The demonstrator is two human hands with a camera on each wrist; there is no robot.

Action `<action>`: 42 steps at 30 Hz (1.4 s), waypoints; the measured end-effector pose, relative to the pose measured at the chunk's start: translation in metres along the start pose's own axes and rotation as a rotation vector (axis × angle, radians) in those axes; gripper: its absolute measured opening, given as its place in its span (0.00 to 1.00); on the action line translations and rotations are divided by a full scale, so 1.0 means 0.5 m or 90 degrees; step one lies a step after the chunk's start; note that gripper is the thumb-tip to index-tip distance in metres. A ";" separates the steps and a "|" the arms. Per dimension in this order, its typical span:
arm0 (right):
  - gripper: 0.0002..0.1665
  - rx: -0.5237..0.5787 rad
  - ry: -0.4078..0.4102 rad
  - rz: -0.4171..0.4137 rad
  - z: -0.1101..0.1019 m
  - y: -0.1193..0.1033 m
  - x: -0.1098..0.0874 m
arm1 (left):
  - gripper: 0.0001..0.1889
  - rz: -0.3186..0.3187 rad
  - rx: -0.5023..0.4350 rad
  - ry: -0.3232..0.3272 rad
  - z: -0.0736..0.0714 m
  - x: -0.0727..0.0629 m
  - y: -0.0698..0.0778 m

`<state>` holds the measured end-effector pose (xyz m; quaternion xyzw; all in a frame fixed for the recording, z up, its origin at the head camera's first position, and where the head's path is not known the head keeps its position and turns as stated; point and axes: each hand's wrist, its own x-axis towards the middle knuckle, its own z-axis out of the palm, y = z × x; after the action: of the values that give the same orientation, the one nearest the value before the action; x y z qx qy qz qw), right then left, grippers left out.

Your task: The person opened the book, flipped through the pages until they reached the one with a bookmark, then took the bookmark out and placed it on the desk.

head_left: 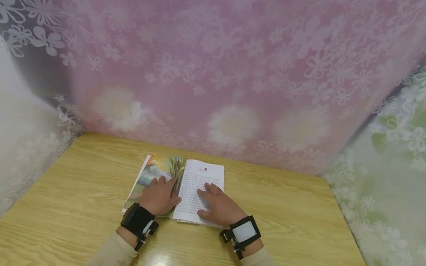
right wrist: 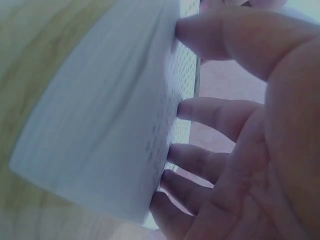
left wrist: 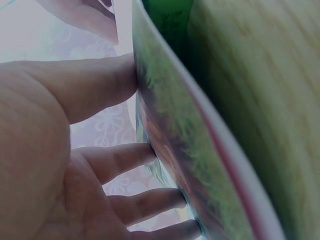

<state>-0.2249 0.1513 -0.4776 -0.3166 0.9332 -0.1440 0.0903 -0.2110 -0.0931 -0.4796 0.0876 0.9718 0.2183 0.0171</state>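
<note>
An open book point(head_left: 196, 195) lies on the wooden table, a colour picture on its left page and lines of small print on its right. My left hand point(head_left: 159, 196) rests its fingertips on the picture page point(left wrist: 175, 135), thumb near the fold. On the printed page, my right hand point(head_left: 223, 206) presses with spread fingers. From the right wrist view, the thumb and fingertips touch the print side, and the thick stack of page edges point(right wrist: 95, 110) faces the camera. Neither hand grips the book.
The wooden table point(head_left: 288, 224) extends around the book on all sides. A pink flowered curtain point(head_left: 219, 66) hangs behind its far edge. Pale flowered cloths stand at the left point(head_left: 10, 140) and right point(head_left: 402, 187). A black strapped device sits on each wrist.
</note>
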 end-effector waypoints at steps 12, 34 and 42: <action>0.39 -0.025 0.011 0.022 0.005 -0.009 0.006 | 0.34 0.001 0.027 0.011 -0.009 -0.003 0.008; 0.37 -0.001 0.036 0.008 0.009 -0.007 0.002 | 0.34 -0.030 0.015 -0.008 -0.019 -0.003 0.004; 0.37 0.014 0.030 0.019 0.011 -0.009 0.003 | 0.42 -0.060 -0.020 -0.028 -0.018 -0.002 -0.011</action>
<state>-0.2222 0.1457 -0.4815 -0.2980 0.9380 -0.1606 0.0740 -0.2116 -0.1017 -0.4739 0.0459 0.9708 0.2301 0.0505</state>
